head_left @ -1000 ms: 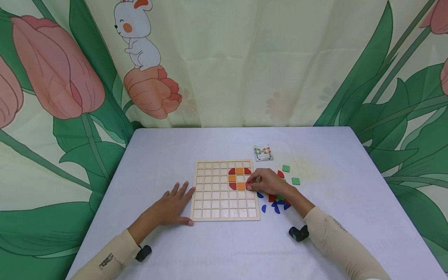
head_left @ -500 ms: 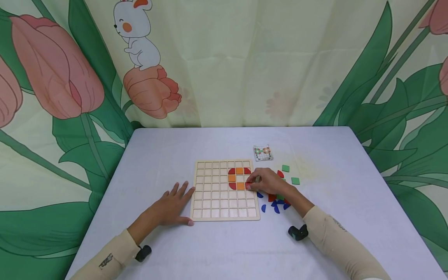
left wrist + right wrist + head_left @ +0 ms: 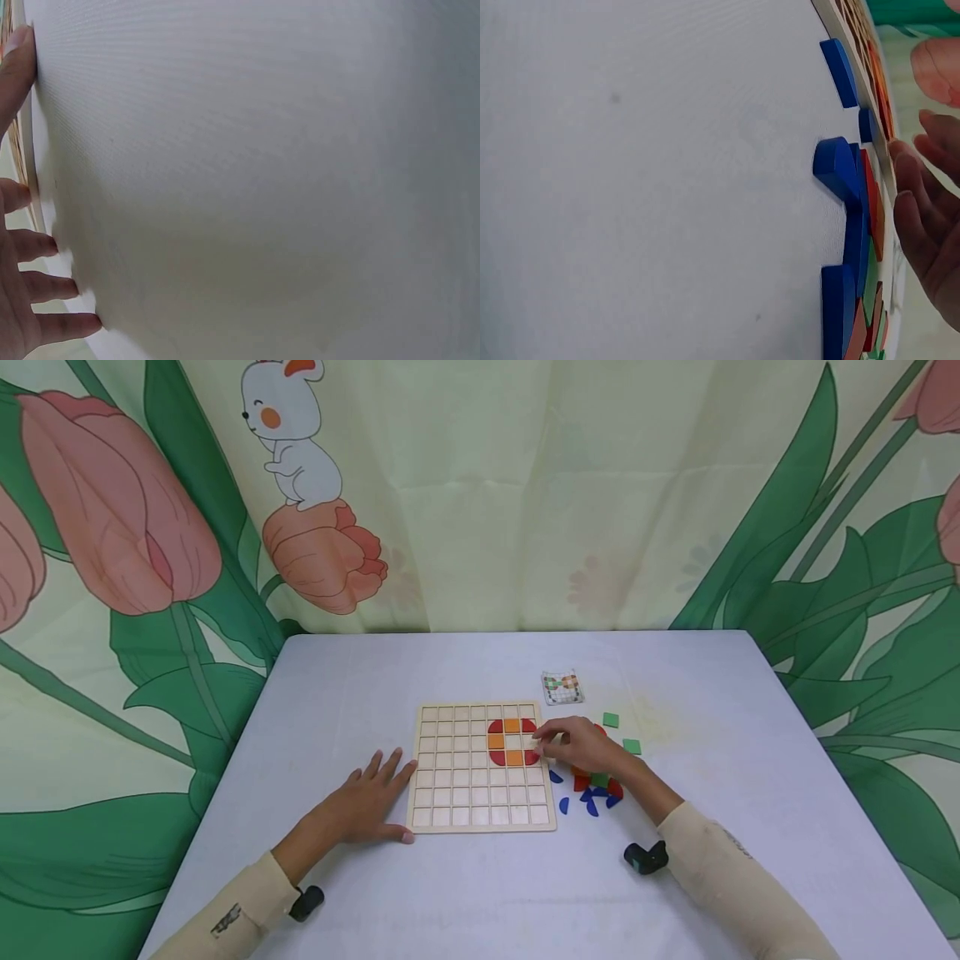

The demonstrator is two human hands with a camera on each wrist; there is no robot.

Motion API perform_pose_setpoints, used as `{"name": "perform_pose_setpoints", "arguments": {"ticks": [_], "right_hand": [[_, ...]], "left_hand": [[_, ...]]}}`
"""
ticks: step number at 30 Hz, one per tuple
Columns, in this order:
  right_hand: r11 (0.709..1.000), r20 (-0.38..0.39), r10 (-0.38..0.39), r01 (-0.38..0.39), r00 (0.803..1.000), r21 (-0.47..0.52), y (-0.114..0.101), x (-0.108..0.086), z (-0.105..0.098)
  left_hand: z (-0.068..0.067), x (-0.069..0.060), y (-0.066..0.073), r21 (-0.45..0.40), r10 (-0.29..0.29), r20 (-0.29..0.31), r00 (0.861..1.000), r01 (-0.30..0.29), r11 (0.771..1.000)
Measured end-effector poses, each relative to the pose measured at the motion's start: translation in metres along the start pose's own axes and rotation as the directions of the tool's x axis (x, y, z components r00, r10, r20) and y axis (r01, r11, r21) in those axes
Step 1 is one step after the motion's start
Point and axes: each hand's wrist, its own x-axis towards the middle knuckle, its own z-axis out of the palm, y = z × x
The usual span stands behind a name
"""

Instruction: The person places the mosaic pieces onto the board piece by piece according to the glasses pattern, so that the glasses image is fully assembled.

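Note:
A wooden grid board (image 3: 450,785) lies on the table. In its upper right, red curved pieces (image 3: 497,758) and orange squares (image 3: 496,742) form a ring with a gap on the right side. My left hand (image 3: 363,806) rests flat with fingers spread, the index fingertip and thumb at the board's left edge. Over the board's right edge, my right hand (image 3: 576,743) has its bent fingertips beside the lower right red piece (image 3: 531,758). Nothing shows between those fingers in the right wrist view, where the hand (image 3: 934,217) hangs loosely.
Right of the board lie loose blue curved pieces (image 3: 592,808), red pieces (image 3: 615,788) and green squares (image 3: 632,747), some hidden under the right hand. A small pattern card (image 3: 562,687) lies behind them. A printed curtain (image 3: 480,527) hangs beyond the table's far edge.
My right hand has lifted slightly up and right off the lower right red piece, which now shows more fully in its cell. My left hand stays put.

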Motion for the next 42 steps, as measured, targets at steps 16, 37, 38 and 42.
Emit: {"name": "perform_pose_setpoints", "arguments": {"ticks": [16, 37, 38, 42], "right_hand": [[1.0, 0.051, 0.029, -0.029, 0.998, 0.001, 0.03, -0.03, -0.029], [0.986, 0.149, -0.04, 0.063, 0.988, -0.152, 0.029, -0.031, -0.034], [0.985, 0.149, -0.044, 0.068, 0.988, -0.158, 0.029, -0.031, -0.033], [0.985, 0.148, -0.024, 0.049, 0.989, -0.166, 0.027, -0.03, -0.032]], "left_hand": [[-0.002, -0.001, 0.001, -0.011, -0.008, 0.007, 1.0, 0.008, 1.0], [0.0, 0.001, 0.002, -0.015, -0.01, 0.005, 1.0, 0.01, 1.0], [0.0, 0.001, 0.002, -0.013, -0.012, 0.005, 1.0, 0.012, 1.0], [0.001, 0.001, 0.001, -0.013, -0.013, 0.002, 1.0, 0.013, 1.0]]}}
